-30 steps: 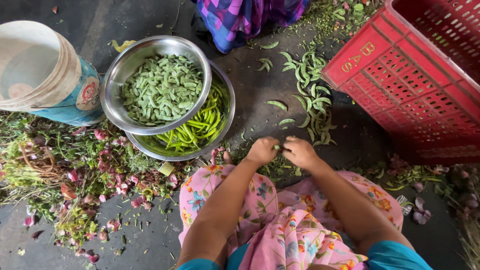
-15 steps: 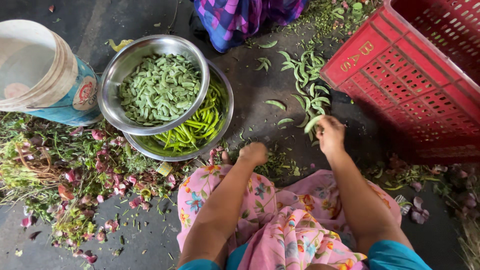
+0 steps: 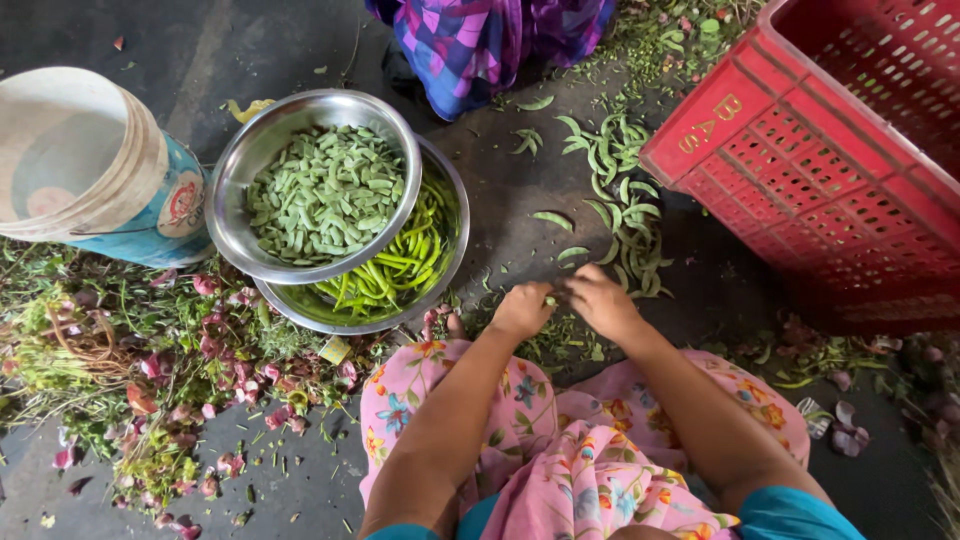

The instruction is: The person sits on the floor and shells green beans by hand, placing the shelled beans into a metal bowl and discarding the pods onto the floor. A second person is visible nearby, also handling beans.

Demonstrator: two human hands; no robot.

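While pinched together over the floor (image 3: 520, 230), held a green bean pod (image 3: 551, 297) between left hand (image 3: 522, 310) and right hand (image 3: 600, 302); fingers closed on its ends, probably lengthwise left-right, both equally near.

bowl (image 3: 300, 150) left of hands | crate (image 3: 840, 170) right | bucket (image 3: 90, 160) far left

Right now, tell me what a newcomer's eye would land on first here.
Probably the big red plastic crate at the upper right, then the steel bowl heaped with pale cut bean pieces, stacked on a second bowl of whole green pods at centre left. Below them the left hand and right hand meet over a small pod above a pink floral lap.
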